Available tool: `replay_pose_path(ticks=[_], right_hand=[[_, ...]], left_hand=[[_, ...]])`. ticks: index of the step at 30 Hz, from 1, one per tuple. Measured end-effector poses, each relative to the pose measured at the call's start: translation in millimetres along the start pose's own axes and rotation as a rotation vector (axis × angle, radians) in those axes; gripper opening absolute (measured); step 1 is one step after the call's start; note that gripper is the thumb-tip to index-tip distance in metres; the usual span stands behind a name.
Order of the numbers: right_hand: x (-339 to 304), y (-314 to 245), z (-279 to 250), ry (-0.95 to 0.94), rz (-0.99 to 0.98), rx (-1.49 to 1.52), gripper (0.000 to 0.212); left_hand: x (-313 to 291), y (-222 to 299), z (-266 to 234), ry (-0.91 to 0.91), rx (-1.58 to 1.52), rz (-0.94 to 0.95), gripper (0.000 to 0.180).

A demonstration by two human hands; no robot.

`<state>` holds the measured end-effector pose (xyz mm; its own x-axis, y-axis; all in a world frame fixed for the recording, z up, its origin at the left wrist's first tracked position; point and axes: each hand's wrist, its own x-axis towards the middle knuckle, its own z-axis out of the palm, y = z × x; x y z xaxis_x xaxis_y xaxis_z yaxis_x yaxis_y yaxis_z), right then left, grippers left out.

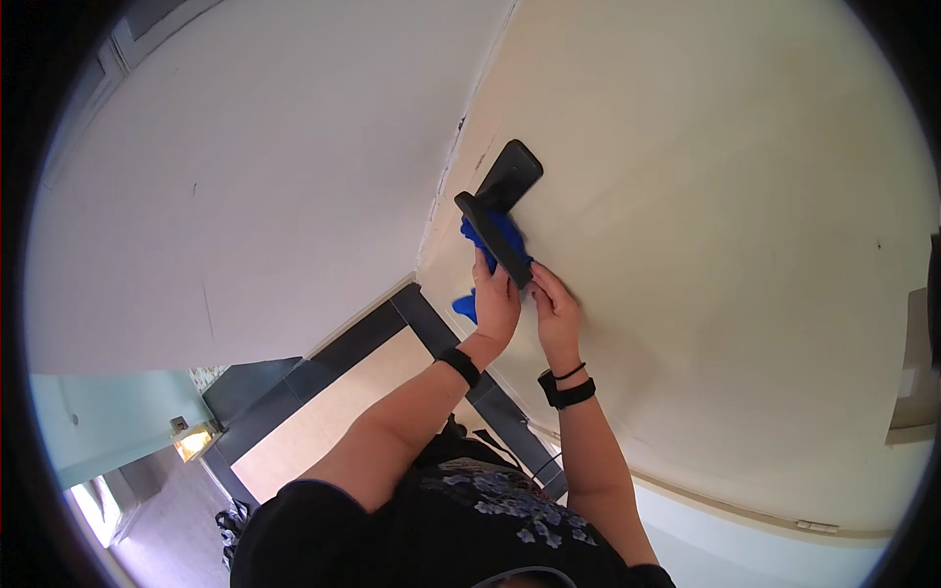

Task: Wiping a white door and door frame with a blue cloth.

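A black lever door handle (495, 240) sticks out from the cream door (706, 255), with its dark back plate (517, 174) behind it. Bunched around and under the lever is a blue cloth (505, 235); a loose end of it shows beside my left wrist. My left hand (498, 306) is closed on the cloth, its fingers reaching up along the lever's near side. At the lever's free end, my right hand (557, 306) pinches close to the cloth's edge. The lever hides part of both hands' fingertips.
A pale wall (294, 186) meets the door side along a cracked edge. Below lies a floor with light tile (338, 402) and dark border strips (284, 387). At the lower left stands a small lit lamp-like object (193, 443). A door hinge (817, 527) shows at the lower right.
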<state>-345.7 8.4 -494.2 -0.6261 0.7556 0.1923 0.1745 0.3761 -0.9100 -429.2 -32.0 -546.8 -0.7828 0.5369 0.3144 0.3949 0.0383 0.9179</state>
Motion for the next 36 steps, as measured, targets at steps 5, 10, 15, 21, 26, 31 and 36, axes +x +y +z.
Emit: replay_pose_path(ticks=[5,10,15,21,26,31,36], right_hand=[[0.4,-4.0,1.8,0.016,0.016,0.037,0.033],[-2.1,-1.8,0.2,0.009,0.002,-0.016,0.033],[-1.7,3.2,-2.6,0.027,-0.038,-0.110,0.032],[-2.9,7.1,-0.2,0.062,-0.034,-0.032,0.034],[-1.3,9.0,6.9,0.040,-0.027,-0.049,0.035],[-0.3,18.9,1.5,0.050,-0.024,-0.027,0.035],[-0.6,10.7,5.3,0.074,-0.069,-0.158,0.035]], left_hand=[[3.6,-16.6,7.8,0.079,-0.186,-0.091,0.045],[36.7,-48.0,-7.7,0.354,-0.284,-0.423,0.046],[90.6,-40.8,-47.3,0.521,-0.918,-0.510,0.036],[82.9,-28.4,-57.0,0.472,-0.439,-0.228,0.044],[52.6,-60.0,-8.6,0.115,-0.171,-0.165,0.064],[11.5,-27.9,17.4,-0.021,-0.183,-0.308,0.062],[-8.5,-22.9,10.3,-0.182,-0.160,-0.299,0.062]])
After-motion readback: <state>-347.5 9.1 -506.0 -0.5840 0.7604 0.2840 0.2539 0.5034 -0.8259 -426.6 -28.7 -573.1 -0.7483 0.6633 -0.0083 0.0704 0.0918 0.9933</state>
